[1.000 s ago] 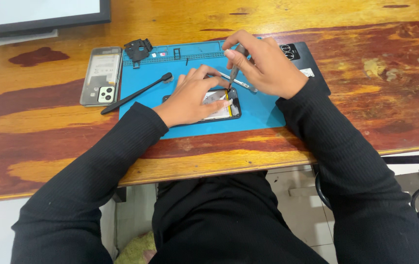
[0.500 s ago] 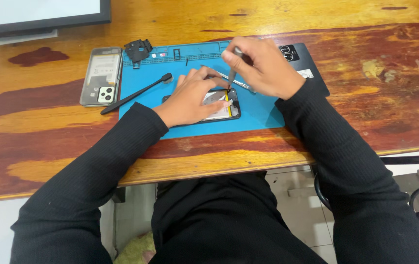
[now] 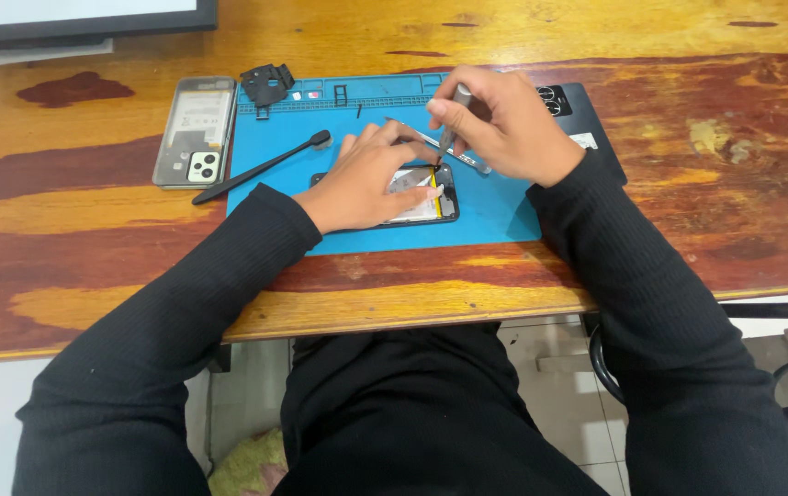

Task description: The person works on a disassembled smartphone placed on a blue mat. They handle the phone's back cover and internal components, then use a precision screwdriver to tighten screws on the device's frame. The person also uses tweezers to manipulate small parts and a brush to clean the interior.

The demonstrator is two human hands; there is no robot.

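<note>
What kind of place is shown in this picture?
Probably a phone repair bench. An opened black phone lies on a blue rubber work mat on a worn wooden table, the right hand holds a slim metal screwdriver, and a removed grey phone back cover lies beside the mat.

Clear phone back cover [image 3: 196,131] flat at left edge of blue mat [image 3: 495,216]. Black brush [image 3: 261,167] slanting across mat corner. Black plastic bracket [image 3: 266,85] up top. Dark phone back panel [image 3: 587,119] right, on wooden table [image 3: 91,239]. Monitor base [image 3: 82,20] far left.
</note>
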